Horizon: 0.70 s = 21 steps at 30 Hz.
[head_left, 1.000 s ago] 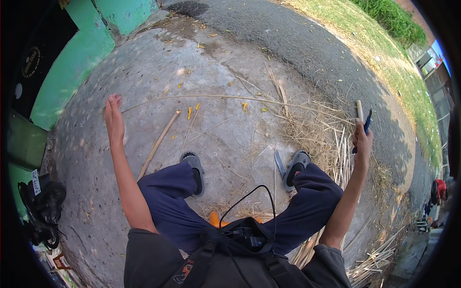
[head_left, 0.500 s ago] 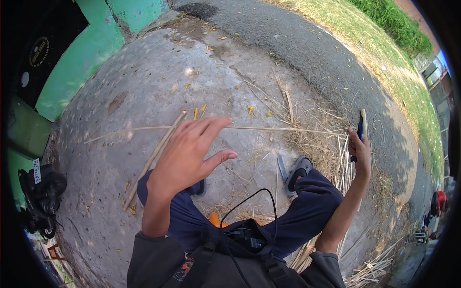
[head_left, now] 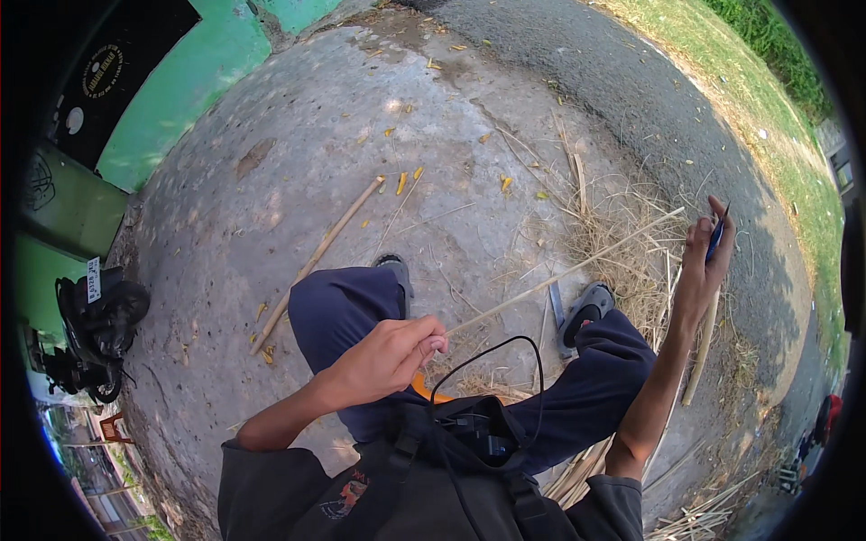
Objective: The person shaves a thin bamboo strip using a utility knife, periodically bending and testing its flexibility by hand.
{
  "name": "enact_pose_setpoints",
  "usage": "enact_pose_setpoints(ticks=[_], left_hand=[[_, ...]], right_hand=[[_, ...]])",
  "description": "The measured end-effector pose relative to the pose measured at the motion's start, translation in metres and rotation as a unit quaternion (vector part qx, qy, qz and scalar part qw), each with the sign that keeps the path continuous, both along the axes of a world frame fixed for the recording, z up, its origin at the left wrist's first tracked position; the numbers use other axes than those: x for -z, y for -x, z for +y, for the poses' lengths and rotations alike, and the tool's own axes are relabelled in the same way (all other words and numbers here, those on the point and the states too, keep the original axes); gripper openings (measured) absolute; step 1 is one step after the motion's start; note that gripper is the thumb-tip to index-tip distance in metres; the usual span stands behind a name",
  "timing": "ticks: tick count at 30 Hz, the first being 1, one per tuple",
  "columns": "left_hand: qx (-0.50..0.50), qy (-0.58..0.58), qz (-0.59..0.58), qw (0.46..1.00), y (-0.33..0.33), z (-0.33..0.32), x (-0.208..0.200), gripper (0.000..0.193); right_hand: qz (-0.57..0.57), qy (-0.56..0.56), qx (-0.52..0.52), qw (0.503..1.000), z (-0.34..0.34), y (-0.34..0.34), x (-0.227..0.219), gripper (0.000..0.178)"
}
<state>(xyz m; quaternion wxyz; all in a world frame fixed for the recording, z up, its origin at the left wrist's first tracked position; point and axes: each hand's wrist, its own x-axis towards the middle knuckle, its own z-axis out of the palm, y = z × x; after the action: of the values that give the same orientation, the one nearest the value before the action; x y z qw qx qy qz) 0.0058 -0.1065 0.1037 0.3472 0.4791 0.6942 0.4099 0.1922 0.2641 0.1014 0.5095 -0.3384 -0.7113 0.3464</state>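
Note:
My left hand [head_left: 383,361] is closed in front of my left knee, pinching one end of a thin pale strip [head_left: 568,270], probably bamboo. The strip slants up to the right, its far end free and short of my right hand. My right hand [head_left: 704,252], raised at the right, grips what looks like a knife [head_left: 716,240] with a dark blue, pointed blade. A pale stick [head_left: 702,352] runs down from that hand beside the forearm; I cannot tell if it is the knife's handle.
A thick pale stick [head_left: 316,261] lies on the concrete left of my knee. A flat blade [head_left: 557,305] rests beside my right shoe [head_left: 588,316]. Shavings [head_left: 631,252] and cut strips [head_left: 577,478] lie at the right. A motorbike [head_left: 104,320] stands far left.
My left hand has come down and closed on the strip's end. The strip swung from nearly level to a slant. My right hand has moved slightly right and turned the blue tool.

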Motion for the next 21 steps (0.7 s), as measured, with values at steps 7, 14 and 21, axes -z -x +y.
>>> enact_pose_setpoints(ticks=[7, 14, 21], left_hand=[[-0.066, -0.024, -0.058, 0.996, 0.009, 0.037, 0.064, 0.017], [-0.007, -0.037, -0.129, 0.991, -0.002, 0.066, 0.065, 0.017], [0.002, -0.063, -0.112, 0.992, 0.028, 0.096, 0.054, 0.019]], right_hand=[[-0.025, 0.11, -0.201, 0.973, -0.089, 0.053, 0.035, 0.05], [-0.037, 0.151, -0.24, 0.958, -0.089, 0.072, 0.053, 0.037], [-0.027, -0.09, -0.096, 0.991, -0.084, 0.078, 0.056, 0.037]])
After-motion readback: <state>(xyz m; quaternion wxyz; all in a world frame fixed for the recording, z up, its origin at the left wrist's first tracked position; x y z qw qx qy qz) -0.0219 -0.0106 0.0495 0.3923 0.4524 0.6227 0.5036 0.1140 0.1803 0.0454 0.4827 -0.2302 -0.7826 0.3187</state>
